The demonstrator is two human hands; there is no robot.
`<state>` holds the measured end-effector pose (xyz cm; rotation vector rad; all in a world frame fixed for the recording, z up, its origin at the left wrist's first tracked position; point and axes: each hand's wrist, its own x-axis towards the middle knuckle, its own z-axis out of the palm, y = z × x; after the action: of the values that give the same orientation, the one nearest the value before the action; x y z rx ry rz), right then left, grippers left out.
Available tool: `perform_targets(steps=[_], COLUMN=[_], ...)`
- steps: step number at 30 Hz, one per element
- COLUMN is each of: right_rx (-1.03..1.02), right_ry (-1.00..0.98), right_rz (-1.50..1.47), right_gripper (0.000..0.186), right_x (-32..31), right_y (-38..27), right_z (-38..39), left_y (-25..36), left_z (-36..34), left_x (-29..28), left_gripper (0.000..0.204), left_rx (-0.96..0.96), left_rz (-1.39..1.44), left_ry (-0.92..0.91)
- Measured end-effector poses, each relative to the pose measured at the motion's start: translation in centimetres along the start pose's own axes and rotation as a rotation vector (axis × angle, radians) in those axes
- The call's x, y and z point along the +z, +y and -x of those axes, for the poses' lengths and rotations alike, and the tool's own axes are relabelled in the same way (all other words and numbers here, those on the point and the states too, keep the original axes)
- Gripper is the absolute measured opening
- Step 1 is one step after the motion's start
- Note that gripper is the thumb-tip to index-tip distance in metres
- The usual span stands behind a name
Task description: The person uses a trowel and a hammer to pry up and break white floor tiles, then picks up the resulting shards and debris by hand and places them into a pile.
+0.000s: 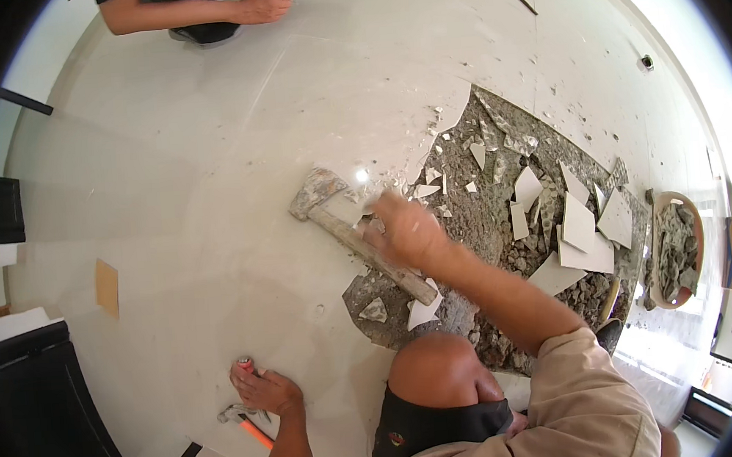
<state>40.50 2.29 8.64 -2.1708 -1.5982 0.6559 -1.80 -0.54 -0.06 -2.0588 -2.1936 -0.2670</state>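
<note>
My left hand point(267, 388) is closed on a small red-topped tool point(245, 363) at the floor, beside a claw hammer point(255, 432) with an orange handle. My right hand point(404, 230) is curled and blurred over the wooden handle point(412, 285) of a large, dusty hammer point(317, 194); what its fingers hold, if anything, is unclear. The hammer lies angled at the edge of broken white floor tiles point(580, 235). Under the shards shows a patch of rough grey rubble point(507, 303). My bare knee point(431, 368) is bent just below the patch.
Another person's forearm and hand point(261, 6) are at top left. An oval pan of rubble point(673, 249) stands at right. A cardboard piece point(107, 287) lies on the white tiled floor point(169, 200). Black objects point(44, 412) line the left edge. A thin dark bar point(527, 5) lies at top right.
</note>
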Motion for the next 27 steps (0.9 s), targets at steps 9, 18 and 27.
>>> perform_targets(steps=[9,18,27], right_rx=[0.107,0.203,0.336], right_ry=[-0.154,0.172,0.202], right_rz=[-0.13,-0.19,0.033], right_gripper=[0.047,0.049,0.058], right_x=[2.2,1.2,-2.2], right_y=[0.0,-2.3,-0.9], right_z=[1.9,6.3,3.5], left_y=[2.5,1.6,1.1], left_z=[-0.2,-0.4,-0.7], left_x=[-1.1,-2.0,-1.8], left_gripper=[0.065,0.064,0.069], left_rx=[-0.049,-0.07,-0.068], left_rz=[0.004,0.009,0.049], left_ry=[-0.063,-0.095,-0.121])
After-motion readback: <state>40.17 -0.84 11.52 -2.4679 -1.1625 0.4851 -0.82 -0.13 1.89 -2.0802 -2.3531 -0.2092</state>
